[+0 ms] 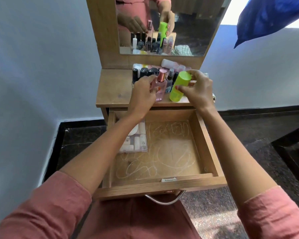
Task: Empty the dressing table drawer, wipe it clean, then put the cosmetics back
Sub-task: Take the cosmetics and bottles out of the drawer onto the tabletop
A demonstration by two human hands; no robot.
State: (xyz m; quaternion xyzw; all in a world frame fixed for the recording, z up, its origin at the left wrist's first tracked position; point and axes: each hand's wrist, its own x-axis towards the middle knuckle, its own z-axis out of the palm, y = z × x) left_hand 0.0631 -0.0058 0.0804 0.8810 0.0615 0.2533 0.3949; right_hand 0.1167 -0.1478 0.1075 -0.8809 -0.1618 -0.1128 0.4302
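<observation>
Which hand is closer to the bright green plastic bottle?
Right. The right hand grips the bright green plastic bottle, thumb and fingers round it. The left hand is off to its left, holding the square pink glass perfume bottle with a rose-gold cap.

Qty by type:
- Green bottle (177,88): 1, over tabletop (114,90) front edge.
- Pink bottle (160,87) w/ rose-gold cap: 1, just left of the green one.
- Black-capped small bottles (143,72): approx. 5, toward rear edge. Exact no. unclear as items overlap.
- White tube (169,63): 1, lying at rear edge.
- Clear compartment case (136,140): 1, in drawer (204,144) rear-left corner.
- Drawers: 1.
- Mirror (188,31): 1.
- Hands: 2, i.e. left hand (143,94) and right hand (198,90).
</observation>
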